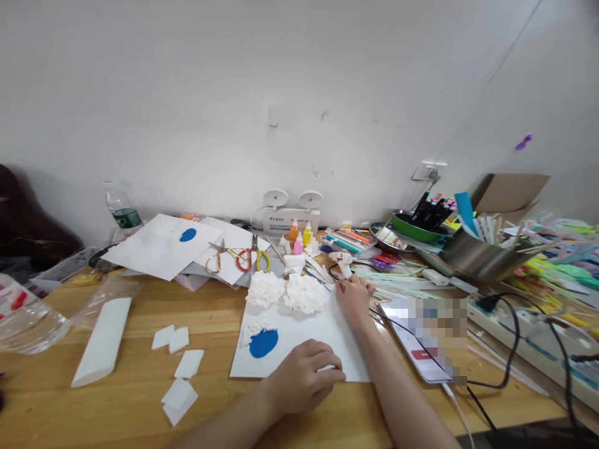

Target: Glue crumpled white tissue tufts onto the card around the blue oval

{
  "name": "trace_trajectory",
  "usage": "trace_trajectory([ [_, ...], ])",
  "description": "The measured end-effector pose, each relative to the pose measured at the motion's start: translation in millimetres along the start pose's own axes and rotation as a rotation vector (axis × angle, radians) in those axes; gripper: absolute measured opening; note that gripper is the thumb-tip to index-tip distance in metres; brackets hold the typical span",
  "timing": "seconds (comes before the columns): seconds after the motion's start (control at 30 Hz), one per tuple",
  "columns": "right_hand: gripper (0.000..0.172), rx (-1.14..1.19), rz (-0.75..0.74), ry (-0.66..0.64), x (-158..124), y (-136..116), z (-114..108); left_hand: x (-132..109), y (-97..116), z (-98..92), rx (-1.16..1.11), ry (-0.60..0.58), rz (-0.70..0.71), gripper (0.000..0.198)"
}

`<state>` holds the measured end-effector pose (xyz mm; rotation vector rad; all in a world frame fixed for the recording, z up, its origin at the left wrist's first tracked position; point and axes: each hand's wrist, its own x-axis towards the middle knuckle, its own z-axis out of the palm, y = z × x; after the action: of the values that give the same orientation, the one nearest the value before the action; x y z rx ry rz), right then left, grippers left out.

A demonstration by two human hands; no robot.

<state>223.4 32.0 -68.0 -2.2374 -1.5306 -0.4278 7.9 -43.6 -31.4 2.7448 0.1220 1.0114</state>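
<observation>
My left hand [306, 377] is closed over the lower part of a white sheet [304, 337], with a small bit of white paper [326, 368] showing between its fingers. Farther right, my right hand [354, 300] wraps round the handle of a white hot glue gun [344, 263], whose lower part is hidden by the fingers. Two fluffy white paper clusters [305, 294] lie at the top of the sheet. Below them is a blue painted oval [263, 343], with small white tufts [255, 328] along its upper left edge.
Several white paper squares [189, 363] and a white paper stack [103, 340] lie on the left. Scissors [243, 258], glue bottles [298, 244] and papers [163, 244] sit at the back. A phone [412, 349], black cables [510, 349] and a power strip [524, 340] are on the right.
</observation>
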Motion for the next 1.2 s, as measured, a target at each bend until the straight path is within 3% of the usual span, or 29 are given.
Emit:
trace_trajectory([
  [0.53,0.021,-0.015,0.002,0.051,3.6,2.2,8.0,-1.2,-6.1,-1.6,-0.003,0.023,-0.032,0.023],
  [0.97,0.023,0.029,-0.126,-0.004,13.2,-5.5,3.5,1.3,0.5,-0.4,-0.019,-0.085,-0.055,0.021],
  [1.2,0.024,0.182,-0.143,0.004,17.3,-1.7,-3.4,0.8,-1.1,-1.2,-0.037,-0.097,-0.083,0.021],
])
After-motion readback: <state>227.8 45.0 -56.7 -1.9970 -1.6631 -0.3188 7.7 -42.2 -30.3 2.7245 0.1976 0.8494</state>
